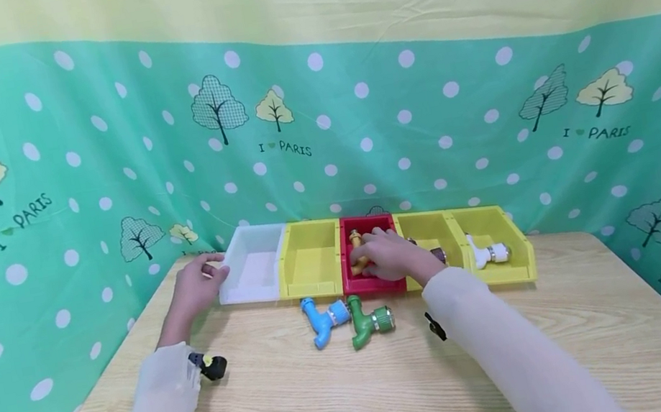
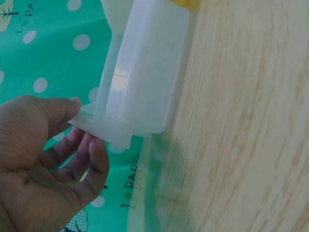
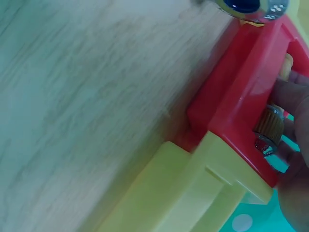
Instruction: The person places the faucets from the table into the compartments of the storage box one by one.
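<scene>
My left hand (image 1: pixel 196 287) pinches the outer rim of the white bin (image 2: pixel 149 63) at the left end of the row, thumb above and fingertips beneath. My right hand (image 1: pixel 386 255) reaches into the red bin (image 1: pixel 376 288), where its fingers grip an orange-yellow tap (image 1: pixel 355 240). The tap's ribbed, brownish-gold knob (image 3: pixel 270 124) shows by the fingers in the right wrist view; the hand hides part of its body. On the table before the bins lie a blue tap (image 1: pixel 321 322) and a green tap (image 1: pixel 360 325), side by side.
A yellow bin (image 1: pixel 311 253) stands between the white and red bins. Right of the red one, another yellow bin (image 1: pixel 428 222) holds a dark brown tap (image 1: pixel 439 255), partly hidden by my right arm. The end yellow bin (image 1: pixel 515 270) holds a white tap (image 1: pixel 481 253). A patterned curtain (image 1: pixel 358 136) hangs behind.
</scene>
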